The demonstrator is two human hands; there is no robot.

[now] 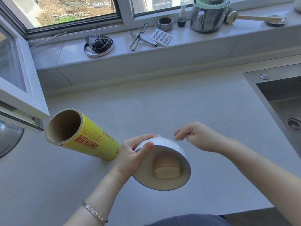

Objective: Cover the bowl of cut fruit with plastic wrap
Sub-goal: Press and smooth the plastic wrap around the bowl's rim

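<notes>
The left hand's fingers gripped the tilted bowl near the tabletop's front edge; the right hand's fingers curled loosely, blurred, at its far rim. Judging by this, wrap was being smoothed down; next, press it tight all round.

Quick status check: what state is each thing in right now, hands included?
bowl: tilted toward the camera, gripped at the rim.
cut fruit: inside the bowl.
plastic wrap roll: lying on its side on the counter.
left hand: gripping the bowl.
right hand: beside the bowl's far rim, blurred.

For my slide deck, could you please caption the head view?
Left hand tilts a white bowl of pale cut fruit; right hand hovers behind, beside a yellow plastic-wrap roll.
</notes>
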